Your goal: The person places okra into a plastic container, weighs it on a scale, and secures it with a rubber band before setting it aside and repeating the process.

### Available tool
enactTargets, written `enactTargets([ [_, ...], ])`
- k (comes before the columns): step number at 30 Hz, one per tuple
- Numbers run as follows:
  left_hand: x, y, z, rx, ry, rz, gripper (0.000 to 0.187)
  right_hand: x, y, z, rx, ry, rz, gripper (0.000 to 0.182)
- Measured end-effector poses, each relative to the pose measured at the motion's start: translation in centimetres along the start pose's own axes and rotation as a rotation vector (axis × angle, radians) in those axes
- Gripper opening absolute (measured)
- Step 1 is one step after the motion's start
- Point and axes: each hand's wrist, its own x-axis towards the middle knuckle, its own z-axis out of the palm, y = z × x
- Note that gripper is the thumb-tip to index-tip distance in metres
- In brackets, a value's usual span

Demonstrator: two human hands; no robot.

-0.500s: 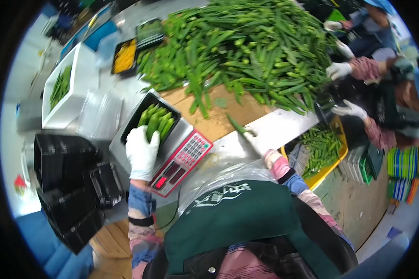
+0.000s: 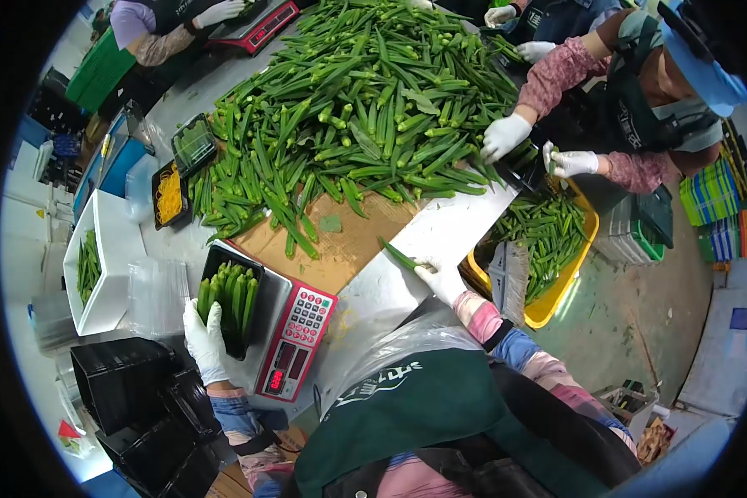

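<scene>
In the head view, a black tray (image 2: 239, 347) filled with upright-packed okra pods (image 2: 232, 292) stands on a red-and-silver digital scale (image 2: 297, 342) with lit red digits. My left hand (image 2: 206, 342), in a white glove, is closed at the tray's left side, with its thumb over the near pods; the fingertips are partly hidden. My right hand (image 2: 441, 280), also gloved, pinches a single okra pod (image 2: 397, 254) above the bare metal table (image 2: 452, 222). Beyond it, a large okra heap (image 2: 365, 108) spreads over a cardboard sheet (image 2: 340, 232).
Black trays (image 2: 129, 373) are stacked at lower left, beside clear plastic containers (image 2: 156, 295) and a white foam box (image 2: 116, 241). A yellow crate (image 2: 591, 228) of okra stands at right. A co-worker's gloved hands (image 2: 506, 137) work at the heap's right edge.
The view has shifted, showing more of the co-workers. My left hand has moved from the tray's near end to its left side. My right hand has reached farther forward, still holding the pod.
</scene>
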Motion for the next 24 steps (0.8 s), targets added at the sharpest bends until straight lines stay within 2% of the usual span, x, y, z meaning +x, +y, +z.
enactTargets([
  [3,0.6,-0.7,0.3,-0.042,-0.146,-0.168,0.029,2.6,0.1,0.1,0.001,-0.024,-0.056,0.029],
  [6,0.4,-0.6,0.9,0.076,0.074,0.033,0.026,4.7,-0.8,0.1,-0.005,-0.042,-0.112,0.028],
  [7,0.2,3.1,0.4,0.167,0.197,0.07,0.021,5.6,-0.5,0.1,-0.024,-0.041,-0.174,0.027],
  [8,0.3,6.6,0.0,0.065,0.221,0.037,0.02,6.6,-0.1,0.2,-0.04,-0.052,-0.239,0.027],
  [9,0.2,10.0,0.1,-0.029,0.25,-0.001,0.019,7.2,-0.3,0.1,-0.081,-0.054,-0.191,0.026],
  [10,-0.2,13.2,1.0,-0.249,0.241,-0.057,0.018,7.7,-0.6,0.0,-0.105,0.018,-0.319,0.026],
  [11,-0.6,18.0,1.5,-0.419,0.149,-0.076,0.016,8.1,-0.5,0.3,-0.155,0.077,-0.409,0.025],
  [12,-0.6,17.6,3.4,-0.118,0.083,0.232,0.015,8.8,-0.3,0.6,-0.039,0.068,-0.395,0.025],
  [13,-1.3,18.4,5.6,-0.103,-0.071,0.236,0.021,9.0,-1.3,-0.5,-0.138,0.049,-0.398,0.025],
  [14,-1.6,19.0,8.3,-0.096,-0.164,0.382,0.027,9.5,-1.0,-0.4,-0.129,0.021,-0.382,0.025],
  [15,-2.6,19.5,11.2,-0.154,-0.172,0.43,0.027,9.9,-0.9,-0.4,-0.127,0.006,-0.406,0.026],
  [18,-4.3,18.3,20.8,-0.063,-0.415,0.352,0.025,10.7,-1.2,-1.0,-0.083,-0.093,-0.314,0.025],
  [19,-4.0,18.1,22.5,0.041,-0.494,0.332,0.025,10.7,-2.2,-1.2,-0.159,-0.072,-0.406,0.025],
  [20,-4.6,17.5,24.2,0.024,-0.47,0.339,0.029,11.5,-1.3,-1.2,-0.218,-0.069,-0.5,0.027],
  [21,-5.0,18.3,23.5,0.075,-0.539,0.33,0.035,11.7,-1.1,-1.6,-0.274,-0.078,-0.557,0.028],
  [22,-5.4,18.6,23.0,0.036,-0.53,0.307,0.044,11.9,-1.3,-1.8,-0.321,-0.119,-0.56,0.031],
  [24,-6.7,19.3,21.3,-0.051,-0.495,0.306,0.048,11.5,-1.8,-2.0,-0.525,-0.063,-0.669,0.033],
])
